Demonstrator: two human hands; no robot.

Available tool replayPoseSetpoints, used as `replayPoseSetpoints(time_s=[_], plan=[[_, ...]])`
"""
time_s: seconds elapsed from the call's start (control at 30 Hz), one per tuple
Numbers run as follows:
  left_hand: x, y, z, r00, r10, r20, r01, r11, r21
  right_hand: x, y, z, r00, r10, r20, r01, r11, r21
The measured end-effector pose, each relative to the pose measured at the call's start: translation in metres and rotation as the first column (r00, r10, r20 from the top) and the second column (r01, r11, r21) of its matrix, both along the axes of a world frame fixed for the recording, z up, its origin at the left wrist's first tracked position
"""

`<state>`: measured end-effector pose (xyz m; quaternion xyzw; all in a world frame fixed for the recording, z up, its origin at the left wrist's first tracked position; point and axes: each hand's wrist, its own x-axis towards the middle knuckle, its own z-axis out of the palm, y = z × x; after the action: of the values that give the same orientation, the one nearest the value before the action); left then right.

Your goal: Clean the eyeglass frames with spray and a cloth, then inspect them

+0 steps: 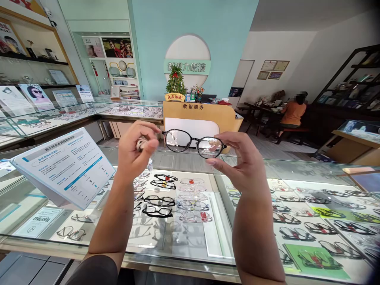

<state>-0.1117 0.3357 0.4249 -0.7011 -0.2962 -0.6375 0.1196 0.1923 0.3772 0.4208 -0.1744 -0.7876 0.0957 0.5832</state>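
Observation:
A pair of eyeglasses with thin black round frames and clear lenses is held up above the glass display counter. My right hand pinches its right rim near the hinge between thumb and fingers. Close to the left hinge is my left hand, its fingers curled. A small whitish and brown thing shows inside that curl; its kind cannot be made out. Whether the left fingertips touch the frame is unclear. Under the counter glass lie rows of eyeglasses with dark and clear frames.
A tent-shaped printed card stands on the counter at left. More eyeglasses fill the case at right, some on green sheets. Beyond are a wooden cashier desk with plants, and a seated person in orange at a table.

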Motion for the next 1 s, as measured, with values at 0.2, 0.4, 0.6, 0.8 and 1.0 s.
replayPoseSetpoints(time_s=[0.2, 0.4, 0.6, 0.8, 1.0], plan=[[0.013, -0.006, -0.002, 0.995, 0.096, -0.030, -0.097, 0.994, -0.050, 0.001, 0.000, -0.001, 1.000, 0.003, 0.003, -0.003, 1.000, 0.004], [0.023, -0.004, -0.005, 0.990, 0.141, -0.018, -0.141, 0.990, 0.007, 0.001, 0.000, -0.001, 1.000, 0.006, 0.008, -0.006, 1.000, 0.007], [0.026, -0.003, -0.007, 0.991, 0.131, 0.025, -0.131, 0.991, 0.013, 0.002, 0.000, -0.002, 1.000, 0.014, -0.003, -0.014, 1.000, 0.011], [0.030, -0.007, -0.006, 0.985, 0.173, 0.015, -0.173, 0.985, -0.009, -0.001, -0.003, 0.002, 1.000, 0.016, -0.002, -0.016, 1.000, 0.019], [0.042, -0.009, -0.008, 0.970, 0.225, 0.098, -0.216, 0.972, -0.091, -0.010, -0.006, 0.004, 0.998, 0.023, -0.059, -0.027, 0.997, -0.070]])
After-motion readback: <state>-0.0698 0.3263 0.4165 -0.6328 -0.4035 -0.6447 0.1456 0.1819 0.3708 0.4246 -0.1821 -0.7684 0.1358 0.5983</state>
